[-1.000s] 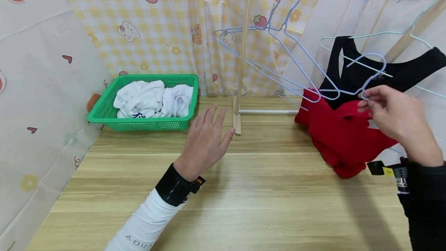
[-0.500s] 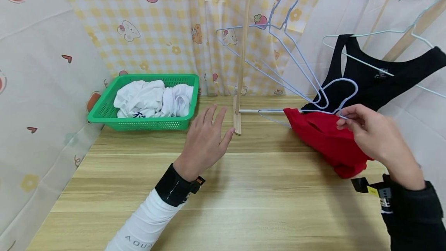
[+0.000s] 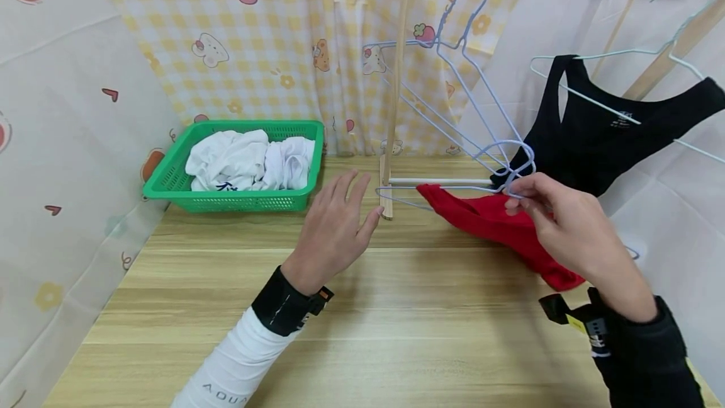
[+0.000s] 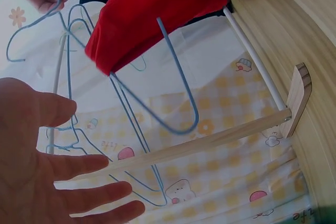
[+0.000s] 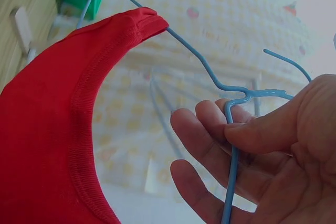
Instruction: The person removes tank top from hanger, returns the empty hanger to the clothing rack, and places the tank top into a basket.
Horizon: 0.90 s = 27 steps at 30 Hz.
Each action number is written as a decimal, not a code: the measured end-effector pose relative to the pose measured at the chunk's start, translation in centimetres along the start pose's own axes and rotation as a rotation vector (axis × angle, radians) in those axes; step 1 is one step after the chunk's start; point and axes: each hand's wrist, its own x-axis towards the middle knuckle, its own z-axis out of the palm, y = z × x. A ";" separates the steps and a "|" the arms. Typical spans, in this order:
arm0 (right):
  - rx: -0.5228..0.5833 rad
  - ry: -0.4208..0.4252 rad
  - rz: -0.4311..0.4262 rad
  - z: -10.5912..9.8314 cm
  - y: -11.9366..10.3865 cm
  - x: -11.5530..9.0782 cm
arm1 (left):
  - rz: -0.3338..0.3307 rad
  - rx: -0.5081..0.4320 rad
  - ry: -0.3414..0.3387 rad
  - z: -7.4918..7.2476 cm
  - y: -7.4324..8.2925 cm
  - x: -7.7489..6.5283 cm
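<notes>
In the head view, the right hand (image 3: 561, 225) pinches a blue wire hanger (image 3: 513, 174) beside its neck, and a red sleeveless top (image 3: 493, 220) hangs from that hanger over the right side of the worktop (image 3: 396, 332). Whether its lower edge touches the wood cannot be told. The left hand (image 3: 334, 232) has its fingers spread and holds nothing, between a green basket (image 3: 238, 203) of white clothes (image 3: 226, 159) and the foot of a clothes rack (image 3: 399, 74). Two more blue hangers (image 3: 445, 16) hang on the rack's white rail, and further right a black tank top (image 3: 629, 131) hangs on a pale green hanger (image 3: 608, 53).

In the left wrist view, the left fingers lie apart with nothing between them. One end of the held hanger sticks out past the red fabric, clear of that hand.

In the right wrist view, thumb and fingers grasp the wire just below the neck; the hook is free, and a red strap sits over the opposite shoulder.
</notes>
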 end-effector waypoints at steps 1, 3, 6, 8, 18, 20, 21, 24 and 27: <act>0.012 0.003 -0.012 0.2 -0.4 0.1 | 0.014 -0.009 0.015 0.0 0.0 0.0; 0.026 0.006 -0.034 0.7 -1.2 0.3 | 0.040 -0.033 0.041 -0.1 0.0 0.1; 0.064 0.005 -0.065 1.3 -2.3 0.7 | 0.074 -0.071 0.071 -0.3 0.1 0.1; 0.093 0.000 -0.078 1.6 -3.1 0.9 | 0.105 -0.092 0.102 -0.4 0.0 0.2; 0.277 -0.006 -0.098 3.0 -5.7 1.9 | 0.231 -0.154 0.323 -1.3 -0.2 0.2; 0.287 0.003 -0.104 3.3 -5.9 2.0 | 0.232 -0.162 0.355 -1.3 -0.3 0.2; 0.289 0.006 -0.106 3.4 -5.9 2.1 | 0.232 -0.165 0.367 -1.4 -0.3 0.2; 0.294 0.006 -0.107 3.7 -5.9 2.2 | 0.235 -0.164 0.384 -1.4 -0.4 0.2; 0.304 0.001 -0.100 3.9 -5.8 2.3 | 0.241 -0.159 0.384 -1.5 -0.5 0.1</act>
